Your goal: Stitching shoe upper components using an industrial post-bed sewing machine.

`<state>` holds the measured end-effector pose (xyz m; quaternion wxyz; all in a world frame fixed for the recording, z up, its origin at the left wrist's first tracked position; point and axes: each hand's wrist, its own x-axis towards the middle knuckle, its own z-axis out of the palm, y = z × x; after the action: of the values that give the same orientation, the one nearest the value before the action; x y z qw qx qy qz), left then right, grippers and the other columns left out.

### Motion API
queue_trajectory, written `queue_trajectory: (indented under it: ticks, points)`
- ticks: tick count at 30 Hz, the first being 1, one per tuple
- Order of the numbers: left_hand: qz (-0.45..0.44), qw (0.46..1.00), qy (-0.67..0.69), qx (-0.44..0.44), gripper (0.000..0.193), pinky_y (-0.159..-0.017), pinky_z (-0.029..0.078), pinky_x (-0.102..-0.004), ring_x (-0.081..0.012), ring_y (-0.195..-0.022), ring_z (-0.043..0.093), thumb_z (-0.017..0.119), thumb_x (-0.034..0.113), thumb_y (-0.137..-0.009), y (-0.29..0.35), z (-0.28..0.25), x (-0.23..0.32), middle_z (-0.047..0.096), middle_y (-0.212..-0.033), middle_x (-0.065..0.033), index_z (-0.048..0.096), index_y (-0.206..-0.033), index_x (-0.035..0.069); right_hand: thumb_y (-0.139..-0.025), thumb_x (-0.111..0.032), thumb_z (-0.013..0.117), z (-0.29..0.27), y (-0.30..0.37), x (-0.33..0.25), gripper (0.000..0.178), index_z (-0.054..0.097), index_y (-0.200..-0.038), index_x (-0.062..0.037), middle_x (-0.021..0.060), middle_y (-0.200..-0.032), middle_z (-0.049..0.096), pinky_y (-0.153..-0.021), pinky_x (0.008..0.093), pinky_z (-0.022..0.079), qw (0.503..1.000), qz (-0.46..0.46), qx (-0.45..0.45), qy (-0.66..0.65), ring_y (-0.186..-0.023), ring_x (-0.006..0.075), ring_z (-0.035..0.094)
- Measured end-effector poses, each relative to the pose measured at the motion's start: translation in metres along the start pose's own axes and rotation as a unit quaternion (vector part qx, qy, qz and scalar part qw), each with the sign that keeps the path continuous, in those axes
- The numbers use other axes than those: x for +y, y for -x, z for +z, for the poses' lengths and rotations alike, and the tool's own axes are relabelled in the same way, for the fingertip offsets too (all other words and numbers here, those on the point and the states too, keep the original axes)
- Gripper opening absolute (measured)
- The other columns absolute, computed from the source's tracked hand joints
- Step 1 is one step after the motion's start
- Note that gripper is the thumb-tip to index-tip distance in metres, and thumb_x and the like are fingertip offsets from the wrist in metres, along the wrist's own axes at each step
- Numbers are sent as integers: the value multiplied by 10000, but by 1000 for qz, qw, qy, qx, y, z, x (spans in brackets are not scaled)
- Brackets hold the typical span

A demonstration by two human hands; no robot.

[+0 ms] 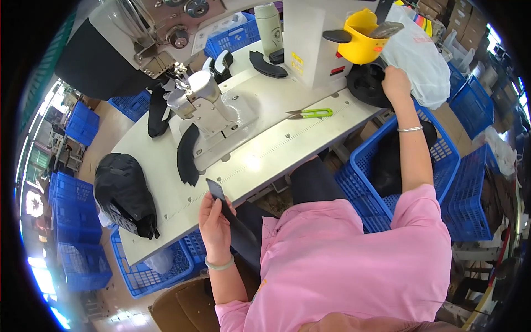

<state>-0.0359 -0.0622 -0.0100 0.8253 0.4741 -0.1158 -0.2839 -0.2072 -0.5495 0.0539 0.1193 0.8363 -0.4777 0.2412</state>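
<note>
My left hand (215,224) pinches a flat dark strip (215,189) at the front edge of the white sewing table (260,163). The strip's narrow end points up toward the table. At the far right, my right hand (397,86) has its fingers curled at the edge of a black rounded piece (365,83); its fingertips are partly hidden. Between my hands stands the sewing machine head (202,102). A curved black fabric piece (188,155) lies in front of it, and green-handled thread snips (312,113) lie to the right.
A black fabric bag-like item (124,191) sits at the table's left end. Behind the machine are another curved black piece (266,63) and a pale green flask (269,30). A yellow cup (359,44) hangs on the machine column. Blue crates (354,174) stand below, one holding black items.
</note>
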Motion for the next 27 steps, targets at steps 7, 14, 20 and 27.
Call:
queue_trajectory:
  ticks: [7, 14, 20, 27]
  points:
    - [15, 998, -54, 15, 514, -594, 465, -210, -78, -668, 532, 452, 14, -969, -27, 11, 15, 599, -846, -53, 341, -1463, 101, -813, -201, 684, -36, 10, 9, 185, 717, -887, -35, 211, -892, 674, -773, 469, 516, 999, -31, 30, -28, -855, 395, 648]
    - [19, 996, -90, -3, 489, -572, 427, -195, -66, -645, 509, 482, -22, -932, -49, -8, 21, 583, -840, -39, 426, -1412, 50, -871, -168, 614, 1, 23, 28, 175, 695, -926, -23, 241, -846, 658, -727, 486, 512, 998, -24, -12, -52, -834, 421, 638]
    - [14, 978, -208, 0, 590, -570, 364, -175, -23, -655, 452, 599, -74, -851, -58, -4, 25, 567, -888, 28, 422, -1405, 28, -897, -153, 579, -32, 22, -15, 196, 685, -869, 10, 273, -786, 640, -695, 490, 513, 999, -30, 14, -4, -770, 434, 639]
    - [15, 976, -219, -18, 550, -589, 380, -177, -32, -679, 459, 567, -55, -881, -58, -4, 24, 586, -960, 4, 421, -1405, 24, -876, -114, 596, -95, 42, -34, 181, 674, -823, 41, 266, -776, 636, -654, 481, 505, 997, -71, 22, 36, -730, 431, 634]
